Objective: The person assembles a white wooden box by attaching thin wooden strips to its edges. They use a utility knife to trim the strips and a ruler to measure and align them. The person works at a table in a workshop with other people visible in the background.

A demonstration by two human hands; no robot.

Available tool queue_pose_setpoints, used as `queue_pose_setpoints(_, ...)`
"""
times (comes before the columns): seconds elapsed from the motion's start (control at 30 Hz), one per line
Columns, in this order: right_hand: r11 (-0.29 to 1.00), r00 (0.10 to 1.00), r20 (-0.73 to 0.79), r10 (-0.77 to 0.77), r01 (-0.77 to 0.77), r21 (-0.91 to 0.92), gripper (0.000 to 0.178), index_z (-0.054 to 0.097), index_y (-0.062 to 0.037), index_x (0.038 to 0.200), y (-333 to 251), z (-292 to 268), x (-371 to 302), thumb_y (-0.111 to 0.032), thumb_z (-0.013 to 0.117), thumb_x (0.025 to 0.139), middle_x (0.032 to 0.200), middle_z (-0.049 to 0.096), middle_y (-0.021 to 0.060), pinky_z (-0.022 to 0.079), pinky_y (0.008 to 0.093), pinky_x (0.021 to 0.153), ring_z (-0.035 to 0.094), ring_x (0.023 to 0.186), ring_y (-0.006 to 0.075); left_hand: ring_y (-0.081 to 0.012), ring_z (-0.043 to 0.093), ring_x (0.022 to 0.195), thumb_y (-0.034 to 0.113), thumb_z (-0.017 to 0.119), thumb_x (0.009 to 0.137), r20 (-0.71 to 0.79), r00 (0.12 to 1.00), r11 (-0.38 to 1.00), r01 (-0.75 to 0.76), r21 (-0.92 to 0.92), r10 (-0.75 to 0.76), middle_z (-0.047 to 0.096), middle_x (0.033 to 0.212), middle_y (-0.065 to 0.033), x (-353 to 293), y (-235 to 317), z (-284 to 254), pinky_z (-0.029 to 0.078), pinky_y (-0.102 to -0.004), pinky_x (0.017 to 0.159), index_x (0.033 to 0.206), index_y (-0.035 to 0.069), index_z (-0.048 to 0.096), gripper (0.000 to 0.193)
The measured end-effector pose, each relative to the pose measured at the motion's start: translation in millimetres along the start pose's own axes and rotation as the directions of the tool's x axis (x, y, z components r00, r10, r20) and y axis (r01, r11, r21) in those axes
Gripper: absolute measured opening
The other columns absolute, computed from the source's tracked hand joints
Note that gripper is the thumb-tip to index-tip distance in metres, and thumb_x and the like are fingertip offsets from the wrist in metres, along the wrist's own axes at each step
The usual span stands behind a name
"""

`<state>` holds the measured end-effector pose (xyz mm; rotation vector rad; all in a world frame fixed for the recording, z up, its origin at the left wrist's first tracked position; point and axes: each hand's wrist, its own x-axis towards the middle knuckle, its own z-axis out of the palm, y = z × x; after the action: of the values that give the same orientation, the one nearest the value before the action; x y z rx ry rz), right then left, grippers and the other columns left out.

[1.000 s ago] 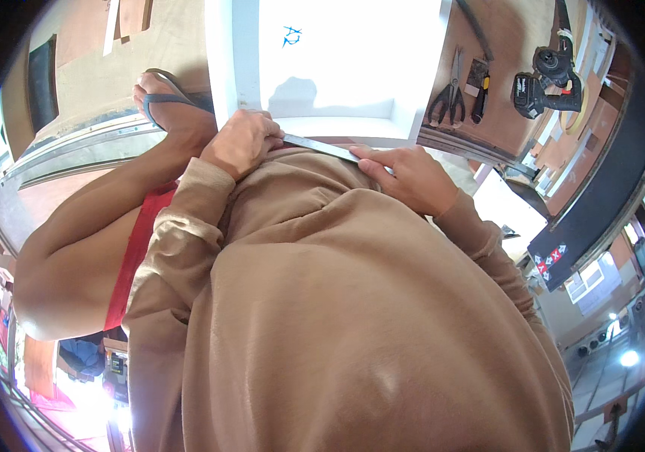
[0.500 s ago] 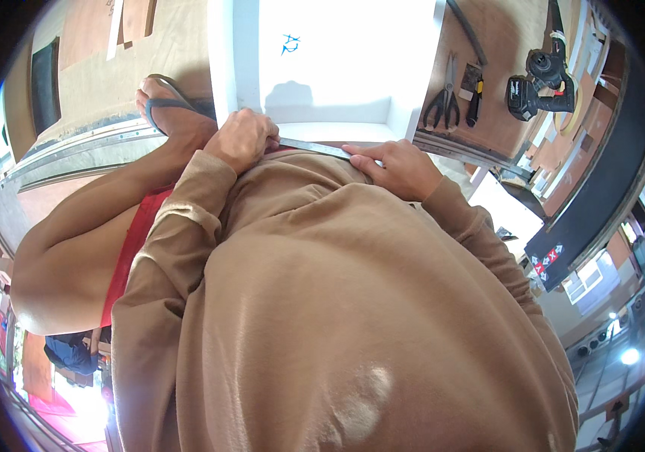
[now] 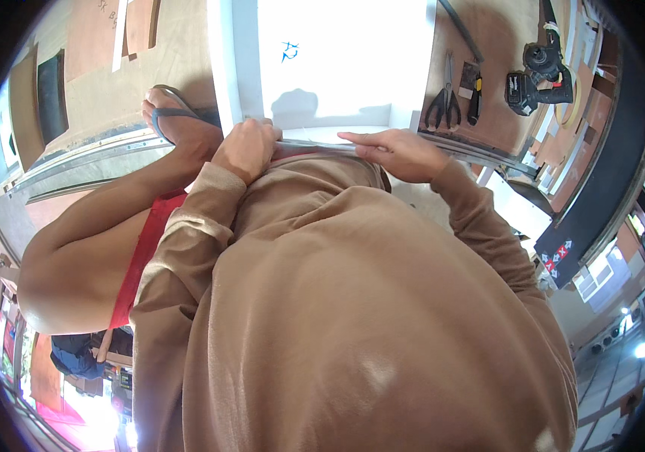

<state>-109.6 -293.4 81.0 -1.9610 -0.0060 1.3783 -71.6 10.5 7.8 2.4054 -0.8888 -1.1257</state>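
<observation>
A thin silver-grey strip (image 3: 313, 145), flat like a ruler, runs between my hands close to my waist. Its left end disappears into my left hand (image 3: 247, 151), whose fingers are curled closed around it. Toward the other end, the thumb and fingers of my right hand (image 3: 407, 157) pinch it, the index finger stretched along it. Just beyond the strip lies an open white box (image 3: 337, 75), shallow-walled, with a blue handwritten mark on its inner panel. The strip lies along the box's near edge; whether they touch I cannot tell.
Right of the box, black-handled pliers (image 3: 443, 111), a yellow-and-black cutter (image 3: 475, 102) and a black cordless power tool (image 3: 541, 79) lie on the wooden surface. A dark hose-like rod (image 3: 462, 30) lies behind them. My sandalled foot (image 3: 175, 113) rests at left, near wooden boards (image 3: 96, 38).
The strip has turned edge-on and lies more level, its right end raised toward the box. My right hand has shifted slightly right with it; my left hand still grips its end.
</observation>
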Motion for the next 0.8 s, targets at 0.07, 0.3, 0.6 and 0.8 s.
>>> queue_pose_setpoints(0.07, 0.999, 0.999, -0.033, -0.041, 0.042, 0.034, 0.041, 0.063, -0.024, 0.147, -5, -7, -12, -0.037, 0.052, 0.11, 0.134, 0.07, 0.018, 0.054, 0.0455, 0.101, 0.069, 0.115, 0.0377, -0.038, 0.073, 0.099, 0.006, 0.069, 0.087, -0.129, 0.992, 0.997, -0.025, -0.067, 0.016, 0.076, 0.104, -0.0173, -4, 4, 2, 0.06, -0.0465, 0.087, 0.112, 0.006, 0.079, 0.026)
queue_pose_setpoints(0.3, 0.992, 0.987, -0.102, -0.123, 0.126, 0.022, 0.037, 0.069, -0.0156, 0.138, -7, 13, -23, -0.028, 0.055, 0.107, 0.126, 0.074, 0.0169, 0.055, 0.044, 0.098, 0.072, 0.107, 0.0367, -0.04, 0.074, 0.089, 0.004, 0.06, 0.09, -0.186, 0.982, 1.0, -0.028, -0.003, 0.027, 0.075, 0.102, -0.0191, -14, 19, 10, 0.06, -0.0478, 0.082, 0.11, 0.007, 0.075, 0.024)
queue_pose_setpoints(0.6, 0.993, 0.983, -0.137, -0.121, 0.121, -0.011, 0.034, 0.074, -0.0178, 0.131, -13, 26, -19, -0.029, 0.056, 0.105, 0.127, 0.073, 0.0163, 0.054, 0.0462, 0.101, 0.07, 0.114, 0.0359, -0.041, 0.074, 0.088, 0.005, 0.055, 0.093, -0.159, 0.987, 0.989, -0.015, 0.149, 0.039, 0.072, 0.094, -0.0199, -18, 28, 14, 0.06, -0.0486, 0.08, 0.097, 0.002, 0.068, 0.013)
queue_pose_setpoints(0.8, 0.999, 0.996, -0.07, -0.052, 0.052, 0.004, 0.035, 0.074, -0.0236, 0.133, -3, 22, -6, -0.034, 0.055, 0.105, 0.134, 0.072, 0.0089, 0.053, 0.0435, 0.107, 0.069, 0.12, 0.0323, -0.0384, 0.074, 0.088, 0.005, 0.054, 0.094, -0.06, 0.996, 0.98, -0.053, 0.192, 0.066, 0.071, 0.094, -0.0216, -12, 26, 15, 0.061, -0.0464, 0.081, 0.099, 0.001, 0.068, 0.014)
